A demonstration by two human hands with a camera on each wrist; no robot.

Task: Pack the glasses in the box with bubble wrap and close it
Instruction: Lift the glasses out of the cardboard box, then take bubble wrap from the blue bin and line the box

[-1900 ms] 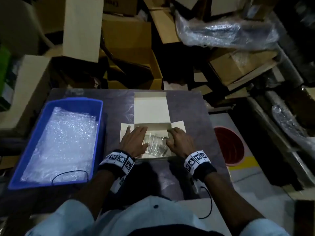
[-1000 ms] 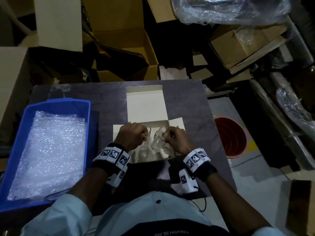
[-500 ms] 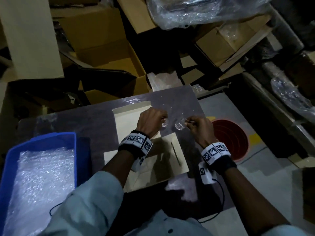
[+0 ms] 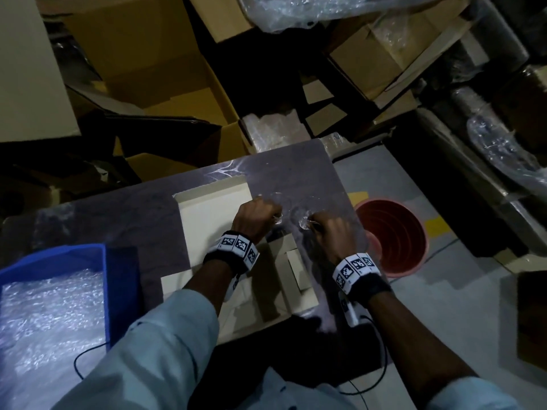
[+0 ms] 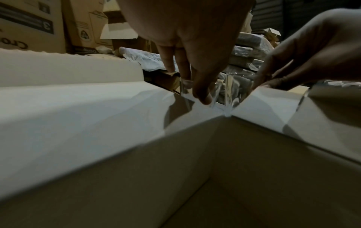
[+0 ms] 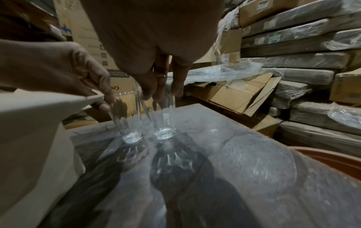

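Each hand holds one clear glass by its rim, just beyond the open white box [image 4: 236, 261]. The left hand [image 4: 256, 218] has its fingers curled over the top of the left glass [image 6: 126, 123], and the right hand [image 4: 333, 235] pinches the right glass [image 6: 165, 117] in the same way. In the right wrist view both tumblers stand upright, close side by side, with their thick bases on or just above the dark marbled tabletop [image 4: 310, 173]; I cannot tell if they already touch it.

The box is empty as far as the left wrist view shows (only bare cardboard walls and floor), and its lid lies open toward the far edge of the tabletop. The bubble wrap [image 4: 50, 315] is still in the blue bin [image 4: 118, 279] at the person's left, well apart from the glasses.

So I judge the task is at an early step: the glasses are being put down, unwrapped. The next move probably calls for letting go of the rims gently and reaching left for a sheet of wrap. The glasses are narrow and stand close to each other, so a careless release could knock them together.

For writing, a carton in the background shows a large "3" [image 5: 47, 25] and letters like "Cro" below it; other labels are too blurred to read.
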